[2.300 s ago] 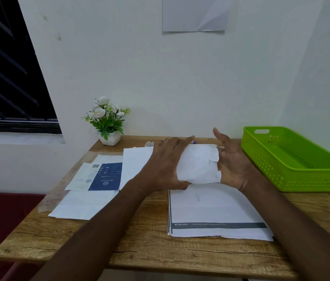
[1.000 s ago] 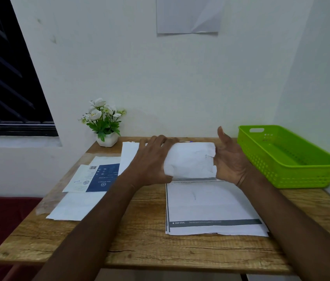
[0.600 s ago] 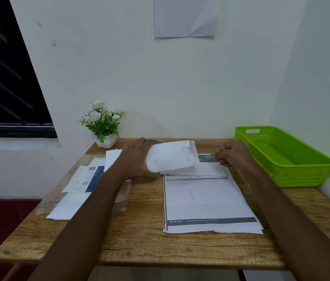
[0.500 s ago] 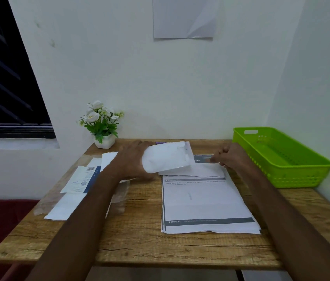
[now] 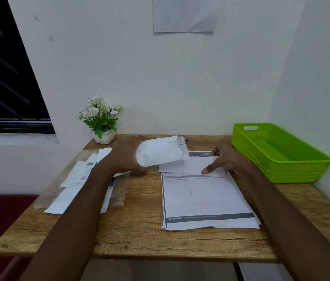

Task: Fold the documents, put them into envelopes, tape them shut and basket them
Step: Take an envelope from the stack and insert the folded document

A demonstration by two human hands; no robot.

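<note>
My left hand (image 5: 125, 157) grips a white envelope (image 5: 158, 153) by its left end, a little above the table, its torn flap end pointing right. My right hand (image 5: 227, 161) holds a folded white document (image 5: 188, 166), thumb on top and fingers curled under its far edge; this sheet lies on the far end of a stack of printed documents (image 5: 206, 199). The folded sheet's left part sits under the envelope's open end. A green basket (image 5: 302, 169) stands at the table's right side.
More white envelopes and a clear plastic sleeve (image 5: 75, 189) lie at the left of the wooden table (image 5: 139, 230). A small pot of white flowers (image 5: 101, 120) stands at the back left. A pen tip (image 5: 186, 139) shows behind the envelope. Walls close in behind and on the right.
My left hand took the envelope leftward alone. My right hand let go of it, reached to the stack's far end and took hold of the folded sheet there.
</note>
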